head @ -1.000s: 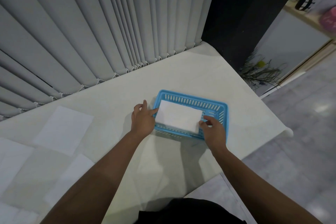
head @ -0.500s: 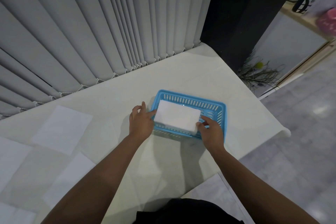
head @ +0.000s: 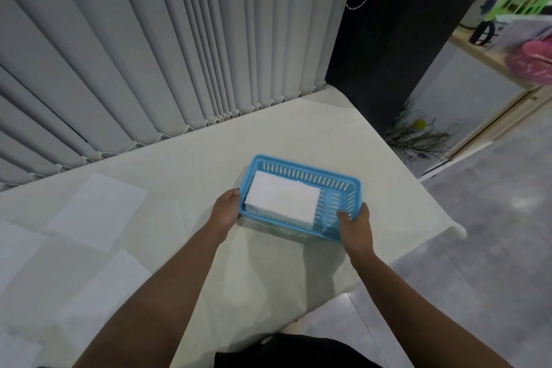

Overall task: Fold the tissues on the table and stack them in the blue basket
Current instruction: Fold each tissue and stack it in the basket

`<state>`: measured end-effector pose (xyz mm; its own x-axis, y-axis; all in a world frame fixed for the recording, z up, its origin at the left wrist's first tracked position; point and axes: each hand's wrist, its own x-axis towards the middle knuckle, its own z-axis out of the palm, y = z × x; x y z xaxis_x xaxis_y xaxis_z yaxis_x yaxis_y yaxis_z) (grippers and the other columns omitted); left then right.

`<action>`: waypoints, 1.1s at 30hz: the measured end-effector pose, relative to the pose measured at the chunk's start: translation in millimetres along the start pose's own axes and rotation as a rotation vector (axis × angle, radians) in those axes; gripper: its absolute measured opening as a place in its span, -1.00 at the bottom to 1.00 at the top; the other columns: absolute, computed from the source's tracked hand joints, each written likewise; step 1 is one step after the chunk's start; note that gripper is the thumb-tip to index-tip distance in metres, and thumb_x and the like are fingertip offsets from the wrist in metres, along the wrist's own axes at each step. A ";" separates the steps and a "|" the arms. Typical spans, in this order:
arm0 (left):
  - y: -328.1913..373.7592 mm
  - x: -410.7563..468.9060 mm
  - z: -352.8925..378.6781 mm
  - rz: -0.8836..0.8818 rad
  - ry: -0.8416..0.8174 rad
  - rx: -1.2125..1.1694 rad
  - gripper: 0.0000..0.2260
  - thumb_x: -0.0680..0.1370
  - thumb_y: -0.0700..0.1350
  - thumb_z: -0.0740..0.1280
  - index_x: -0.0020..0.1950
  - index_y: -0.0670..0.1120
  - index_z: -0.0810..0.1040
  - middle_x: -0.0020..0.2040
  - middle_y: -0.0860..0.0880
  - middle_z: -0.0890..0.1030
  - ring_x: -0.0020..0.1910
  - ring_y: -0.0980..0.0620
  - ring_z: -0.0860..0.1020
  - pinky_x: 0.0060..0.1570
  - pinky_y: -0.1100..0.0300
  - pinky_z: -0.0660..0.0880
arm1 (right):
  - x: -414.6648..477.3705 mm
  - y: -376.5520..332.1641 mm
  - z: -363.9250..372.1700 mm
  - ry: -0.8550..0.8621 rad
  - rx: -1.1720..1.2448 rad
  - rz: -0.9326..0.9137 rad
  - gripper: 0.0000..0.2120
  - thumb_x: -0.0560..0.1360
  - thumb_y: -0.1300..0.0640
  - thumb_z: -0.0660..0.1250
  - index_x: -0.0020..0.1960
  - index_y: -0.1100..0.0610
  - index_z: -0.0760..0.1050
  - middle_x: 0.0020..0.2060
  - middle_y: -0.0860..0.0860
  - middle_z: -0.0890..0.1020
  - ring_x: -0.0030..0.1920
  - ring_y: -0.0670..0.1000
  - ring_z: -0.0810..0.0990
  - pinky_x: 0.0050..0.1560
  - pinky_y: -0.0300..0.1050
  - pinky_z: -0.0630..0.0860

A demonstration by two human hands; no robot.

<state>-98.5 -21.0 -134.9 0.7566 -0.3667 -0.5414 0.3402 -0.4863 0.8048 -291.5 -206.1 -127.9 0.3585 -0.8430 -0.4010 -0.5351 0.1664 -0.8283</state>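
Note:
The blue basket (head: 334, 181) sits on the white table (head: 298, 131), right of centre. A stack of folded white tissues (head: 282, 200) lies in its left part. My left hand (head: 225, 210) grips the basket's left end, fingers curled on the rim. At the near right corner, my right hand (head: 355, 225) holds the rim with the thumb inside. Several unfolded tissues lie flat at the left: one (head: 97, 210) beyond my left arm, another (head: 104, 293) nearer, one (head: 18, 251) at the left edge.
Grey vertical blinds (head: 149, 54) hang right behind the table's far edge. The table's right edge and corner (head: 457, 231) drop to a grey floor. A dark panel (head: 403, 24) and a plant (head: 418, 134) stand beyond the far right corner.
Both hands left the tissue stack and took hold of the basket's ends. The stack has settled down into the left part of the basket.

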 end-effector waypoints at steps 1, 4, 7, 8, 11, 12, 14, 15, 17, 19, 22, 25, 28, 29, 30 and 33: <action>-1.4 -1.1 -1.1 -0.002 0.010 -0.009 -0.73 0.60 -0.03 0.07 -0.13 -0.02 0.53 0.01 -0.18 0.60 -0.02 -0.10 0.55 0.21 -0.14 0.48 | -1.8 -1.4 1.4 -0.011 0.022 -0.002 -0.75 0.56 0.15 0.24 0.21 0.10 0.32 0.05 0.05 0.57 -0.04 0.04 0.61 -0.10 -0.02 0.57; -4.8 -7.9 -10.7 -0.014 0.069 -0.061 -0.72 0.60 -0.03 0.07 0.00 -0.07 0.56 0.04 -0.18 0.61 -0.02 -0.10 0.56 0.17 -0.09 0.51 | -5.4 -7.6 12.0 -0.052 0.054 -0.023 -0.77 0.55 0.16 0.24 0.19 0.09 0.32 0.00 0.02 0.59 -0.10 0.00 0.63 -0.18 -0.06 0.58; -12.4 -14.0 -29.6 -0.022 0.159 -0.102 -0.72 0.62 -0.05 0.07 0.07 -0.09 0.55 0.03 -0.15 0.59 -0.02 -0.09 0.54 0.13 -0.06 0.53 | -9.1 -16.2 31.3 -0.108 0.058 -0.037 -0.74 0.54 0.15 0.25 0.20 0.09 0.33 0.03 0.05 0.62 -0.06 0.07 0.65 -0.05 0.06 0.62; -16.3 -16.1 -37.4 -0.028 0.192 -0.110 -0.72 0.62 -0.05 0.07 0.10 -0.10 0.54 0.04 -0.15 0.59 -0.02 -0.09 0.54 0.14 -0.07 0.53 | -11.4 -18.9 39.1 -0.128 0.055 -0.049 -0.74 0.53 0.15 0.25 0.20 0.09 0.33 0.03 0.05 0.62 -0.06 0.08 0.65 -0.03 0.06 0.61; -27.0 -26.7 -62.1 -0.050 0.290 -0.161 -0.75 0.61 -0.08 0.08 0.04 -0.12 0.53 0.00 -0.16 0.57 -0.05 -0.11 0.52 0.07 -0.03 0.54 | -20.4 -24.9 65.5 -0.183 0.046 -0.082 -0.74 0.51 0.17 0.27 0.18 0.10 0.34 0.00 0.05 0.62 -0.06 0.09 0.64 -0.01 0.04 0.59; -30.1 -30.6 -70.5 -0.058 0.320 -0.180 -0.77 0.61 -0.10 0.09 0.00 -0.12 0.52 -0.03 -0.15 0.55 -0.08 -0.09 0.50 -0.01 0.01 0.51 | -24.0 -26.5 74.1 -0.205 0.042 -0.080 -0.74 0.50 0.16 0.27 0.17 0.09 0.34 0.00 0.06 0.62 -0.06 0.09 0.64 0.02 0.07 0.58; -36.7 -36.9 -87.6 -0.070 0.381 -0.195 -0.80 0.60 -0.13 0.09 -0.06 -0.10 0.49 -0.06 -0.15 0.52 -0.10 -0.07 0.47 -0.07 0.05 0.46 | -32.4 -27.3 90.6 -0.256 0.030 -0.073 -0.76 0.50 0.17 0.26 0.15 0.08 0.34 0.00 0.06 0.61 -0.05 0.08 0.62 0.03 0.07 0.57; -40.3 -40.0 -96.2 -0.080 0.405 -0.193 -0.80 0.60 -0.13 0.09 -0.08 -0.09 0.49 -0.06 -0.16 0.52 -0.09 -0.08 0.47 -0.06 0.03 0.48 | -36.9 -26.8 98.5 -0.280 0.029 -0.069 -0.77 0.51 0.18 0.25 0.15 0.08 0.33 0.00 0.06 0.60 -0.05 0.07 0.61 0.02 0.05 0.56; -48.4 -45.9 -112.8 -0.103 0.436 -0.178 -0.79 0.60 -0.12 0.09 -0.04 -0.11 0.50 -0.03 -0.17 0.52 -0.07 -0.11 0.49 0.03 -0.06 0.54 | -48.3 -25.1 112.7 -0.311 0.028 -0.057 -0.77 0.51 0.18 0.25 0.15 0.06 0.32 0.00 0.06 0.58 -0.05 0.08 0.60 0.01 0.04 0.55; -56.4 -50.0 -127.6 -0.122 0.457 -0.141 -0.77 0.61 -0.11 0.07 0.02 -0.13 0.50 0.00 -0.19 0.53 -0.03 -0.14 0.50 0.13 -0.12 0.53 | -60.9 -22.0 125.9 -0.317 0.031 -0.045 -0.74 0.50 0.17 0.27 0.16 0.06 0.32 0.01 0.08 0.59 -0.03 0.11 0.60 0.05 0.07 0.55; -65.2 -53.4 -145.6 -0.120 0.467 -0.098 -0.72 0.62 -0.10 0.05 0.07 -0.15 0.52 0.03 -0.22 0.53 0.01 -0.17 0.52 0.14 -0.14 0.53 | -77.5 -17.1 144.2 -0.309 0.025 -0.043 -0.64 0.47 0.15 0.29 0.24 0.08 0.31 0.07 0.11 0.57 0.02 0.15 0.58 0.10 0.13 0.54; -73.1 -50.6 -162.2 -0.113 0.483 -0.094 -0.71 0.61 -0.09 0.06 0.08 -0.15 0.54 0.09 -0.27 0.56 0.04 -0.21 0.54 0.14 -0.19 0.53 | -90.1 -15.5 157.6 -0.304 0.028 -0.061 -0.59 0.49 0.15 0.28 0.30 0.10 0.29 0.11 0.10 0.55 0.07 0.14 0.57 0.10 0.11 0.53; -75.4 -46.6 -176.6 -0.098 0.453 -0.088 -0.73 0.62 -0.07 0.05 0.04 -0.11 0.52 0.09 -0.28 0.56 -0.02 -0.16 0.53 0.15 -0.21 0.52 | -100.9 -15.3 167.0 -0.291 0.041 -0.054 -0.55 0.51 0.19 0.29 0.35 0.17 0.26 0.13 0.12 0.54 0.09 0.14 0.57 0.11 0.09 0.53; -74.6 -45.9 -179.7 -0.091 0.438 -0.088 -0.73 0.62 -0.07 0.05 0.04 -0.10 0.52 0.09 -0.27 0.56 -0.03 -0.14 0.52 0.16 -0.20 0.52 | -105.2 -15.3 168.7 -0.290 0.036 -0.058 -0.53 0.51 0.18 0.29 0.37 0.18 0.25 0.14 0.13 0.54 0.09 0.14 0.57 0.11 0.08 0.53; -75.1 -45.0 -182.5 -0.090 0.423 -0.088 -0.74 0.62 -0.07 0.04 0.06 -0.08 0.51 0.07 -0.26 0.56 -0.03 -0.14 0.51 0.17 -0.19 0.52 | -108.6 -14.4 171.0 -0.284 0.025 -0.069 -0.50 0.50 0.17 0.30 0.39 0.18 0.23 0.16 0.13 0.53 0.11 0.15 0.56 0.13 0.08 0.52; -79.7 -48.8 -183.8 -0.078 0.389 -0.068 -0.70 0.63 -0.11 0.03 0.24 -0.09 0.49 0.13 -0.17 0.54 0.07 -0.14 0.51 0.22 -0.16 0.49 | -113.9 -12.9 173.8 -0.250 -0.031 -0.097 -0.33 0.48 0.10 0.33 0.49 0.18 0.12 0.33 0.19 0.44 0.31 0.22 0.46 0.34 0.14 0.39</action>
<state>-59.9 181.5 -128.0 0.8776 0.0037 -0.4794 0.4314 -0.4421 0.7864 -192.5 -23.4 -139.6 0.5851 -0.7007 -0.4081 -0.5111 0.0720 -0.8565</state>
